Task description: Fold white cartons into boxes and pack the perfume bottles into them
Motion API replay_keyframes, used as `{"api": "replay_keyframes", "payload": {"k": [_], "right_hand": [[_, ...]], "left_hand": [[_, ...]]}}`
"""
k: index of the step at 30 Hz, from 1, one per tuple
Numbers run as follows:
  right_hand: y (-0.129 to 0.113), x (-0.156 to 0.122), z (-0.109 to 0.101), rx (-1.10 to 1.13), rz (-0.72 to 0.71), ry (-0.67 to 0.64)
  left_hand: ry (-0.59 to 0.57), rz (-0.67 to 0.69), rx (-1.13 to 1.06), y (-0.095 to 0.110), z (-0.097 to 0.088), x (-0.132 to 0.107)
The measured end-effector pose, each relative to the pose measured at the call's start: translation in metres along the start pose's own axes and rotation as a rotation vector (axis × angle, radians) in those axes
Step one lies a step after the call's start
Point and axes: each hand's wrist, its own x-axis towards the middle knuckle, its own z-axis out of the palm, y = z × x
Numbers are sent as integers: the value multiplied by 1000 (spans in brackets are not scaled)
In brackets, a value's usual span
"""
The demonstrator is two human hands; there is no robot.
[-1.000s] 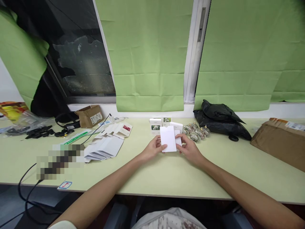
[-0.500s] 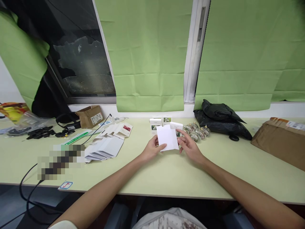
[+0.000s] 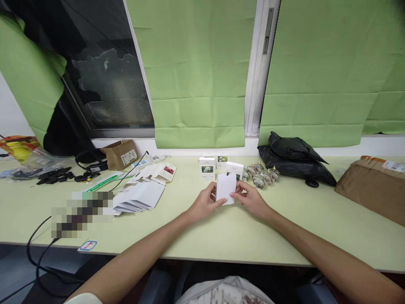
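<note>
A small white paper carton [image 3: 225, 190] stands upright between my two hands, its plain side facing me. My left hand [image 3: 205, 202] closes on its left edge, thumb low on the front. On the opposite edge my right hand [image 3: 251, 199] grips it with the thumb on the front and fingers curled. Just behind stand white boxes with flower pictures: one to the left [image 3: 207, 169], another [image 3: 234, 168] partly covered by the carton, and a third box [image 3: 222, 160] farther back. Several clear ornament-like bottles with gold-coloured tops [image 3: 260, 179] lie right of them.
Flat white cartons [image 3: 142, 196] lie fanned out on the left of the table [image 3: 202, 236]. Beyond them are a small cardboard box [image 3: 120, 155] and black cables. Black plastic bags [image 3: 294, 162] and a brown parcel [image 3: 373, 185] sit at the right.
The carton now looks narrower and sits slightly lower. My right hand has moved in from open fingers to a hold on its right edge. The left box behind shows more fully.
</note>
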Motion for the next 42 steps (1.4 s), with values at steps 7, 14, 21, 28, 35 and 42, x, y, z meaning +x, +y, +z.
{"api": "replay_keyframes", "payload": {"k": [7, 14, 21, 28, 35, 42], "right_hand": [[-3, -1, 3, -19, 3, 11], [0, -1, 4, -54, -36, 26], [1, -1, 5, -28, -37, 32], [6, 1, 6, -18, -41, 32], [8, 1, 5, -37, -49, 43], [7, -1, 6, -55, -50, 78]], "left_hand": [[-32, -13, 11, 6, 3, -3], [-77, -32, 70, 5, 5, -4], [-53, -26, 56, 3, 7, -2], [-46, -40, 81, 4, 8, -2], [-54, -41, 88, 2, 7, -2], [-55, -4, 112, -1, 4, 2]]}}
